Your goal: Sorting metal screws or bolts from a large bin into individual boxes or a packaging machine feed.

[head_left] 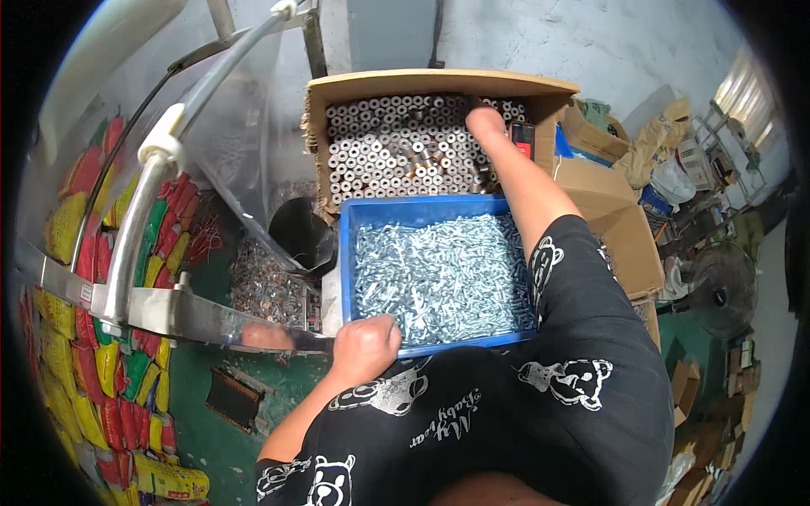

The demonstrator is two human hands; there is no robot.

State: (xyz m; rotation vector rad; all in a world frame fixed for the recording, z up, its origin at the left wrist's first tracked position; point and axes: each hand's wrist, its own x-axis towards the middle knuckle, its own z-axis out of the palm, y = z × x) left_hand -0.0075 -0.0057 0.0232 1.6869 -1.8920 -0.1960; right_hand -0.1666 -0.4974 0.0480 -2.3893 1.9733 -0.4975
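Note:
A blue plastic bin (346, 278) full of small shiny metal screw-like pieces (439, 270) stands right in front of me. My left hand (364, 344) is closed at the bin's near left corner, over its rim; what is inside the fingers is hidden. Beyond the bin is an open cardboard box (439, 82) packed with rows of upright metal cylinders (380, 160) with holes in their ends. My right arm stretches over the bin's right side, and my right hand (485, 124) reaches into the far right part of the box. Its fingers are out of sight.
A steel frame (194, 316) with a clear plastic sheet stands at the left, beside a black bucket (304, 232) and a heap of small parts (266, 278). Red, yellow and green sacks (110, 371) are stacked further left. Open cartons (624, 244) and a fan (721, 287) stand right.

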